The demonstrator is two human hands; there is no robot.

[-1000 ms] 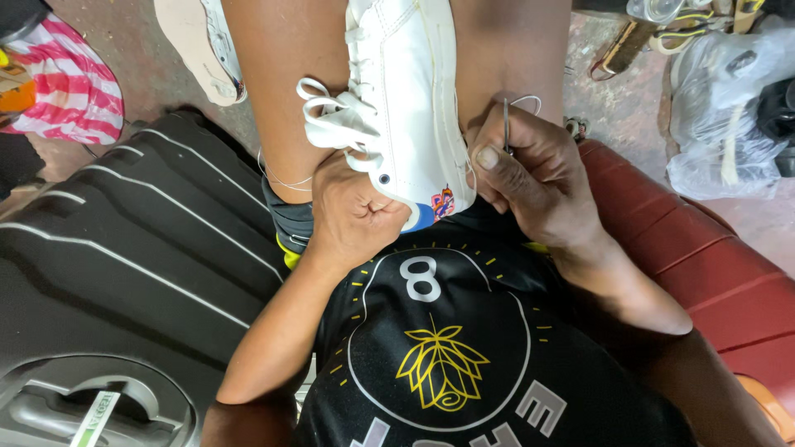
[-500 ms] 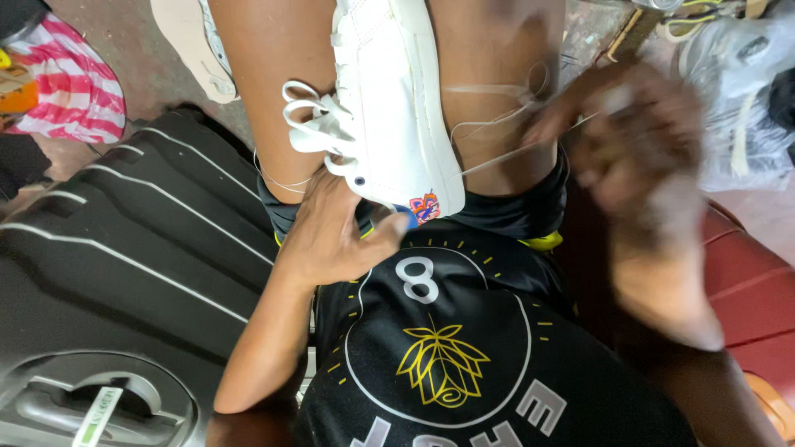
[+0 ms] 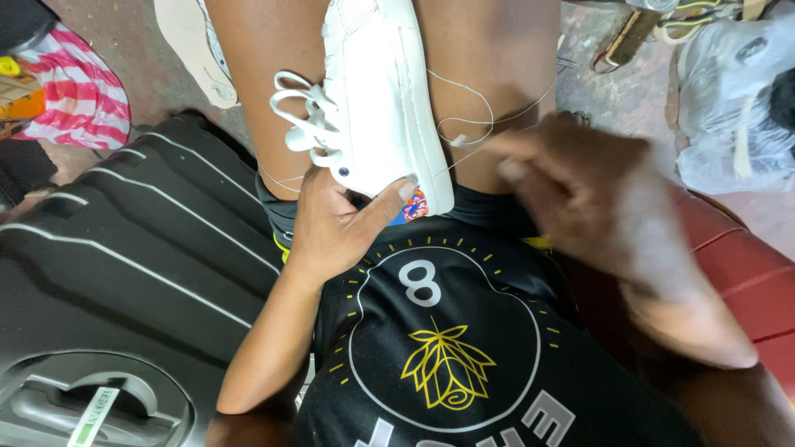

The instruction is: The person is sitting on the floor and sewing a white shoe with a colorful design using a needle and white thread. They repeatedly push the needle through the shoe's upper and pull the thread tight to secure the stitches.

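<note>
A white sneaker [image 3: 377, 99] with white laces rests between my knees, its heel toward me. My left hand [image 3: 335, 223] grips the heel end from below, thumb up against the sole edge. My right hand [image 3: 580, 194] is blurred to the right of the shoe, its fingers pinched together on a thin white thread [image 3: 472, 112] that loops over my thigh back to the shoe's side. Whether a needle is between those fingers is hidden by the blur.
A black ribbed hard suitcase [image 3: 116, 273] lies at my left. A red seat edge [image 3: 745, 265] is at my right. A pink striped cloth [image 3: 83, 95] sits at far left. A clear plastic bag [image 3: 733, 91] and sandals [image 3: 638, 29] lie on the concrete floor.
My right hand left the shoe's side, swung out to the right drawing the thread, and has now come back lower toward the shoe. My left hand kept its hold on the heel.
</note>
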